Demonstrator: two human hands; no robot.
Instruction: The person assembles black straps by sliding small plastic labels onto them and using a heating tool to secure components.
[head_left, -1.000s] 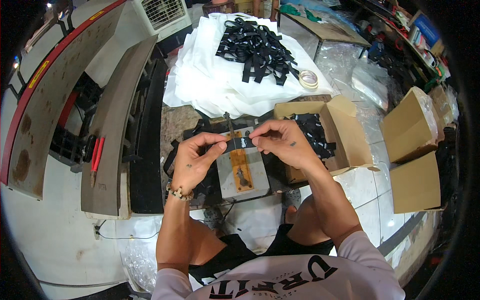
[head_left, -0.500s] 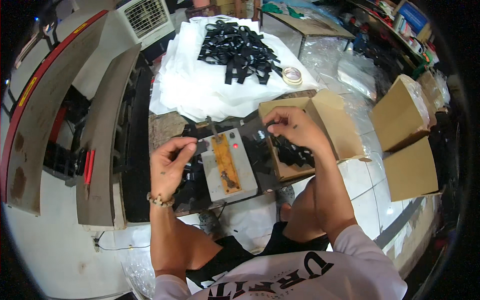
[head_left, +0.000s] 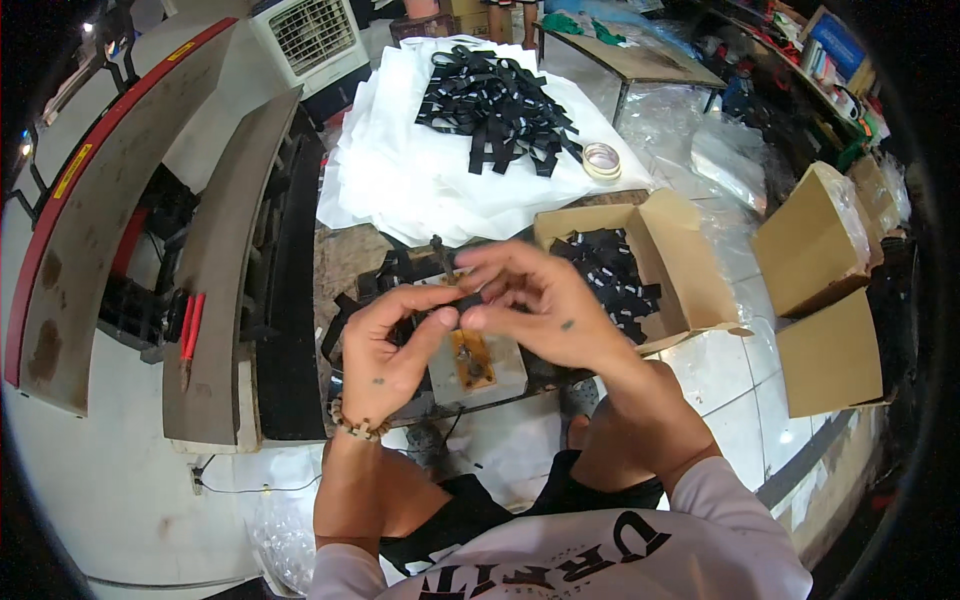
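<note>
My left hand (head_left: 395,345) and my right hand (head_left: 545,308) meet over a small machine. Thumb and fingers of both hands pinch a short piece of black strap (head_left: 466,304); the right fingers are slightly blurred. Beneath them stands the pale grey box-shaped machine (head_left: 511,372) with a yellow-brown plate (head_left: 487,352) and a metal rod (head_left: 441,256) at its far end; my hands hide much of its top. More black straps (head_left: 395,268) lie on the bench left of it. On the right, an open cardboard box (head_left: 690,275) contains many short black strap pieces (head_left: 605,270).
White sheets (head_left: 365,165) beyond the bench bear a heap of black straps (head_left: 495,105) and tape rolls (head_left: 601,160). Red-handled pliers (head_left: 192,330) lie on a long grey board (head_left: 215,240) at left. Cardboard boxes (head_left: 815,240) stand at far right. A cable (head_left: 260,490) crosses the floor.
My right hand has moved left from the cardboard box to my left hand, which has shifted slightly right. Both now meet at the black strap piece above the machine. The view has shifted slightly.
</note>
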